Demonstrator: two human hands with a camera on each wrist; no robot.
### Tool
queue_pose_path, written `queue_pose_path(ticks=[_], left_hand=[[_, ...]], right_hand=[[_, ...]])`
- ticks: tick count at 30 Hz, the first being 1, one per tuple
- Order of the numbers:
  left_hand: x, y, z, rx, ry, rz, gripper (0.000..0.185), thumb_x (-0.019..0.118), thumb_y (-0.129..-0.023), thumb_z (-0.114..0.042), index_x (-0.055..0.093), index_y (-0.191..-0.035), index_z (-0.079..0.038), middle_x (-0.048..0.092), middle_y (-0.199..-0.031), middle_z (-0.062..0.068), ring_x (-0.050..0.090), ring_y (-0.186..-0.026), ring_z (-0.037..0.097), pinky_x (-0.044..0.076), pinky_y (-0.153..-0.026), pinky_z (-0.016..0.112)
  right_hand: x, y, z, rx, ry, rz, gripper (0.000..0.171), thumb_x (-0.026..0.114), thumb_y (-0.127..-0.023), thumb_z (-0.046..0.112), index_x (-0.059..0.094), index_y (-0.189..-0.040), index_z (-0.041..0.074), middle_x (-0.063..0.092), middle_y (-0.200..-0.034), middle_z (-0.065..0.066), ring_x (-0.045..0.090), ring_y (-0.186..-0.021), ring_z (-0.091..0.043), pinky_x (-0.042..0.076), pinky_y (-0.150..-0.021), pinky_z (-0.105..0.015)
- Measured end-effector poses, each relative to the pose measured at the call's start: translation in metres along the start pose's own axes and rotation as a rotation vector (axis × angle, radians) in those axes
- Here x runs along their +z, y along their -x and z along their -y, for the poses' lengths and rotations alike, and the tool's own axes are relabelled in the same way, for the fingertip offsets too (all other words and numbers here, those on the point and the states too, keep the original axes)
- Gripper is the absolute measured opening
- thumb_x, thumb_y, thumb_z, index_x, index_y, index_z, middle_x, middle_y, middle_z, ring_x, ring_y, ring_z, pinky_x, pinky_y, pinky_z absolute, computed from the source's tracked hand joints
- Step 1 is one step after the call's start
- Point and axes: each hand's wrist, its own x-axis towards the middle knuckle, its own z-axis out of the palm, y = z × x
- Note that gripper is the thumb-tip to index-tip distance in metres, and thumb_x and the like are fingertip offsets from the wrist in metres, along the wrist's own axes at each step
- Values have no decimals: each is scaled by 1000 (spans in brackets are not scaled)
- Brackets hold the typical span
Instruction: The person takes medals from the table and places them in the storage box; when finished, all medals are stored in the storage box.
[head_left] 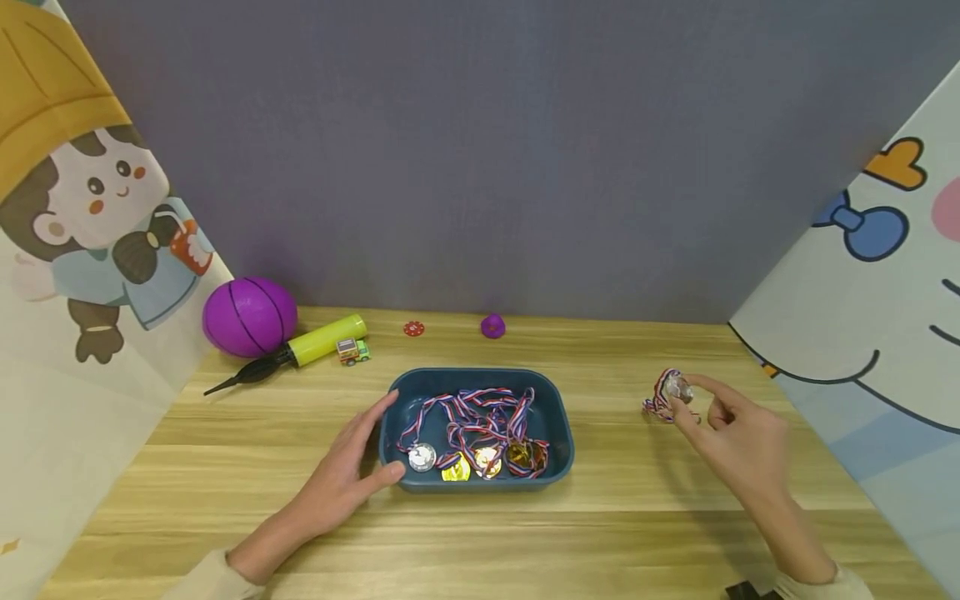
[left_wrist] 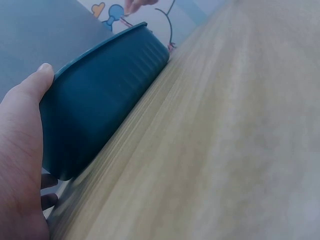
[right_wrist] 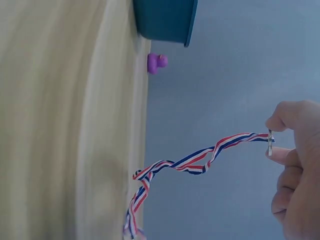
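The right hand (head_left: 738, 446) pinches a silver medal (head_left: 677, 387) between thumb and forefinger, raised just above the wooden table (head_left: 637, 517), to the right of the tray and well apart from it. The medal's red, white and blue ribbon (right_wrist: 200, 160) hangs from the disc, and its lower end reaches the table surface.

The left hand (head_left: 341, 475) rests against the left end of the dark blue tray (head_left: 558, 421). The fingers lie straight along the wall, the thumb (left_wrist: 42, 75) touches the rim, and nothing is grasped.

The tray sits at the table centre. It contains 4 medals (head_left: 472, 460) in a row along its near wall, with tangled ribbons behind them.

Along the grey back wall: a purple ball (head_left: 249, 317), a yellow-green hand pump (head_left: 300, 350), a small toy truck (head_left: 352, 352), a red disc (head_left: 413, 328) and a small purple toy (head_left: 492, 326).
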Motion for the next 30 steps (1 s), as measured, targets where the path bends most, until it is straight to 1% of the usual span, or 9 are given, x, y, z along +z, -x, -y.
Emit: queue_pose_path(ticks=[5,8,15,20,25,27,30], left_hand=[[0,0,0,-4,-4,2,92,79,-102,-33,27,-178,-27,43,-173,21,44,-152,54,34,-114,87],[0,0,0,-9,-4,5,92,79,-102,-34,27,-178,-28,43,-173,20,44,-152,54,34,-114,87],[1,0,0,-16,-4,9,92,79,-102,-33,27,-178,-30,43,-173,21,44,-152,54,34,-114,87],[1,0,-1,-23,-1,11,92,79,-102,-33,26,-178,-30,42,-173,21,43,-152,55,34,-113,88],[0,0,0,-23,-4,9,93,79,-101,-34,26,-178,-30,42,-173,22,44,-152,56,35,-112,88],[0,0,0,-20,-5,6,93,80,-101,-34,26,-178,-30,42,-173,22,44,-151,56,35,-112,89],[0,0,0,-19,-4,6,93,80,-101,-33,26,-178,-30,42,-173,21,44,-152,56,35,-112,88]], right_hand=[[5,-8,11,-61,-21,-8,35,91,-79,18,86,-113,8,35,-55,15,20,-52,10,18,-46,-19],[8,-13,17,-82,-29,-22,34,90,-79,18,87,-111,9,35,-54,15,20,-53,10,18,-47,-19],[10,-22,31,-87,-37,-31,30,89,-81,18,87,-109,8,34,-54,14,19,-53,10,18,-48,-19],[11,-28,39,-73,-58,-38,28,88,-83,17,87,-109,7,35,-54,13,20,-53,9,20,-49,-19],[10,-36,45,-84,-104,-77,26,87,-84,15,87,-108,6,34,-53,11,20,-54,10,19,-50,-18],[10,-39,46,-100,-126,-94,26,88,-83,12,87,-108,4,34,-53,10,19,-55,10,19,-50,-18],[8,-42,48,-96,-150,-113,27,88,-83,8,86,-109,1,33,-53,9,19,-55,10,20,-51,-19]])
